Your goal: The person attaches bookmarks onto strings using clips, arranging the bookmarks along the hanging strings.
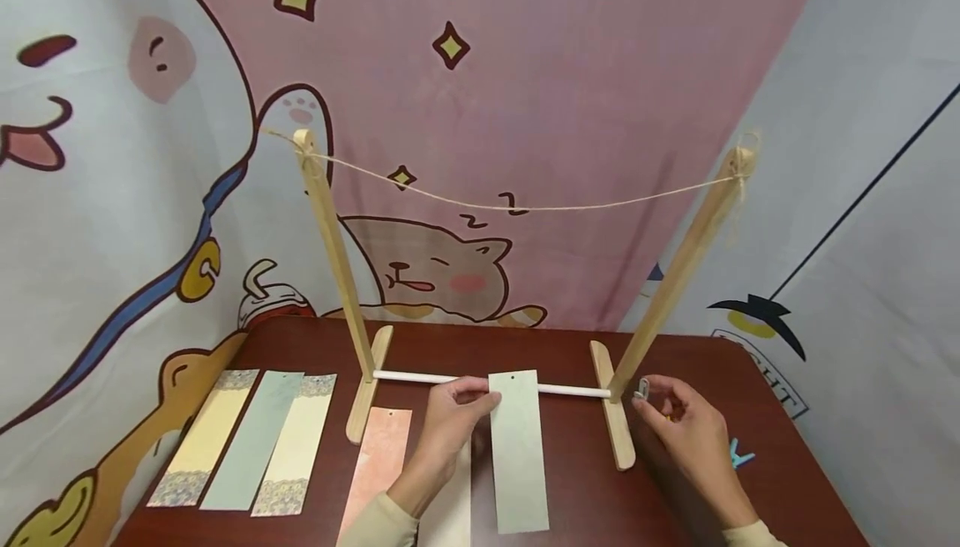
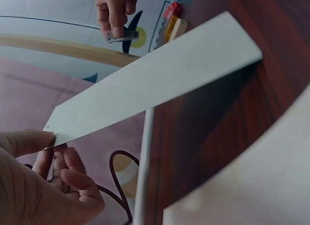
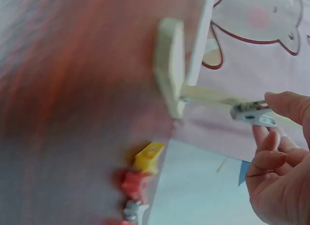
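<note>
Between thumb and fingers, my left hand [image 1: 448, 426] pinches a pale green paper strip [image 1: 519, 459] near its upper left edge. The strip has a small punched hole at the top and is held upright in front of the stand's white rod [image 1: 573, 390]. My right hand [image 1: 693, 434] pinches a grey clothespin [image 3: 249, 112] at the fingertips, beside the right post [image 1: 678, 276] of the wooden stand. Above both hands, a thin string [image 1: 517, 208] sags between the tops of the two posts.
Three paper strips, one of them green [image 1: 253, 439], lie on the left of the dark table [image 1: 570, 447]. A pink strip [image 1: 378, 455] and a cream strip [image 1: 450, 509] lie near my left forearm. Several clothespins, including a yellow one [image 3: 149, 157] and a blue one [image 1: 740, 454], sit at right.
</note>
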`<state>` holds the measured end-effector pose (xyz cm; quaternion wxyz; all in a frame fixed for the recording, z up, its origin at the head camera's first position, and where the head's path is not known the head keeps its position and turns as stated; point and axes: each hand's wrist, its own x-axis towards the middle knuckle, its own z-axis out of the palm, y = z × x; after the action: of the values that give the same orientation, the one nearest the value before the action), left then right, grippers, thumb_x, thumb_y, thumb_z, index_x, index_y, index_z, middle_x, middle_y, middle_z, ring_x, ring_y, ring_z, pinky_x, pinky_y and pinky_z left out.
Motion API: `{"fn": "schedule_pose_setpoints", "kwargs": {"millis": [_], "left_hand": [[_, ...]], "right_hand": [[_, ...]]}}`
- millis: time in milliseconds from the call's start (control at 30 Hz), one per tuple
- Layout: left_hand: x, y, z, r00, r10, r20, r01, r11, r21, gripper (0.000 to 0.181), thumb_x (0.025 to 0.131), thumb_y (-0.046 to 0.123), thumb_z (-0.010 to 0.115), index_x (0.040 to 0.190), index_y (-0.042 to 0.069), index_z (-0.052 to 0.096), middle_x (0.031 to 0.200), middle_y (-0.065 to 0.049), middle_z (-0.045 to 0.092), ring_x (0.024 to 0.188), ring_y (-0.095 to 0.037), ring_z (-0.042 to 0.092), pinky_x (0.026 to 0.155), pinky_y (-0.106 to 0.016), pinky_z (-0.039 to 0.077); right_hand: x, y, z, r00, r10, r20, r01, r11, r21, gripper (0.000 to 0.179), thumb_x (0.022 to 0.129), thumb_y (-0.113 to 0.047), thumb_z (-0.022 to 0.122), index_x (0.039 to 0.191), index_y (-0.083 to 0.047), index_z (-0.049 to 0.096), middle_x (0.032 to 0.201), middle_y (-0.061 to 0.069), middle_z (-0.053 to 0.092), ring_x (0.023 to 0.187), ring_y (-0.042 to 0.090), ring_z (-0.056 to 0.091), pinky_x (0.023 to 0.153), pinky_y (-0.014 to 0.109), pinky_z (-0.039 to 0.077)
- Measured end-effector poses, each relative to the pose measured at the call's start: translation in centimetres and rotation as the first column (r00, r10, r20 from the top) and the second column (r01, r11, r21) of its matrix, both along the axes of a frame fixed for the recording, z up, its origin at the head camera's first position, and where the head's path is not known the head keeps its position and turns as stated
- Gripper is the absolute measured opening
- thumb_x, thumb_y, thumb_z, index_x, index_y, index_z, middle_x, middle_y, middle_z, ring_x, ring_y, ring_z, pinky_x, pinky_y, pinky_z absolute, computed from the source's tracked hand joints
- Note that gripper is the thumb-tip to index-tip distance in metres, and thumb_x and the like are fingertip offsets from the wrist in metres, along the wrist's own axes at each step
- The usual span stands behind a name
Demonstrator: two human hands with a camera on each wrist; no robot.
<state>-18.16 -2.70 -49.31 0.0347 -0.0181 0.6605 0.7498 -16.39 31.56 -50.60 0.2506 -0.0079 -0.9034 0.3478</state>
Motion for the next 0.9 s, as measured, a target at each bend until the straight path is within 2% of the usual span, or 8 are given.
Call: {"fn": "schedule_pose_setpoints", "kwargs": {"millis": [167,267,367,533,733,767,900], "left_hand": [[0.1,1.1,1.3,0.998,0.036,-0.056,-0.035,0.999,0.011,0.016,0.089,0.0,0.085,0.103,-0.006,0.079,0.095,-0.007,0.075,0.086,-0.015,0.066,0.071,-0.024,0.052],[-0.1,1.9,2.5,0.994,0.044,-0.099,-0.043,0.999,0.02,0.017,0.089,0.003,0.087,0.102,-0.003,0.079,0.092,-0.007,0.075,0.085,-0.016,0.066,0.071,-0.025,0.051],[-0.1,2.5,3.6,0.991,0.038,-0.126,-0.033,0.999,0.04,0.016,0.088,0.003,0.087,0.101,-0.003,0.079,0.088,-0.006,0.074,0.086,-0.017,0.065,0.069,-0.025,0.049],[-0.2,3.2,4.7,0.992,0.015,-0.126,-0.009,0.999,0.049,0.016,0.088,0.004,0.087,0.101,-0.002,0.079,0.088,-0.004,0.073,0.086,-0.017,0.064,0.067,-0.025,0.048],[-0.2,3.5,5.8,0.991,-0.007,-0.133,0.014,0.998,0.055,0.016,0.089,0.004,0.087,0.101,-0.002,0.079,0.09,-0.005,0.074,0.084,-0.016,0.066,0.07,-0.025,0.052],[-0.2,3.6,5.9,0.991,-0.009,-0.137,0.017,0.998,0.058,0.016,0.089,0.004,0.087,0.101,-0.002,0.079,0.089,-0.005,0.074,0.084,-0.016,0.066,0.071,-0.024,0.053],[-0.3,4.0,6.6,0.987,-0.014,-0.158,0.024,0.998,0.06,0.015,0.089,0.004,0.087,0.1,-0.002,0.079,0.089,-0.005,0.074,0.083,-0.015,0.066,0.071,-0.024,0.052]], "right_hand": [[0.5,-0.4,2.3,0.993,0.063,0.095,-0.045,0.983,-0.177,0.033,0.094,-0.021,0.09,0.121,-0.01,0.075,0.082,0.003,0.057,0.063,0.012,0.048,0.052,0.028,0.038],[0.6,-0.7,3.7,0.98,0.134,0.145,-0.089,0.956,-0.281,0.036,0.096,-0.022,0.088,0.125,-0.007,0.073,0.086,0.006,0.059,0.067,0.014,0.051,0.054,0.028,0.042],[0.5,-1.1,4.7,0.966,0.196,0.17,-0.12,0.917,-0.38,0.04,0.098,-0.022,0.086,0.13,-0.004,0.07,0.094,0.006,0.064,0.078,0.015,0.057,0.062,0.025,0.051],[0.6,-2.0,6.0,0.958,0.248,0.145,-0.152,0.866,-0.477,0.041,0.103,-0.021,0.081,0.135,-0.001,0.067,0.106,0.003,0.071,0.093,0.016,0.064,0.076,0.025,0.058],[0.5,-2.8,7.8,0.958,0.274,0.085,-0.171,0.782,-0.599,0.034,0.106,-0.017,0.076,0.135,-0.002,0.068,0.105,0.001,0.071,0.085,0.015,0.061,0.067,0.022,0.053],[0.4,-2.9,8.1,0.96,0.268,0.078,-0.167,0.776,-0.609,0.032,0.106,-0.017,0.076,0.134,-0.003,0.069,0.103,0.0,0.071,0.084,0.015,0.06,0.065,0.023,0.052],[0.3,-3.2,9.4,0.974,0.222,0.052,-0.145,0.778,-0.611,0.027,0.106,-0.02,0.076,0.13,-0.008,0.072,0.1,-0.001,0.069,0.081,0.014,0.056,0.065,0.023,0.052]]}}
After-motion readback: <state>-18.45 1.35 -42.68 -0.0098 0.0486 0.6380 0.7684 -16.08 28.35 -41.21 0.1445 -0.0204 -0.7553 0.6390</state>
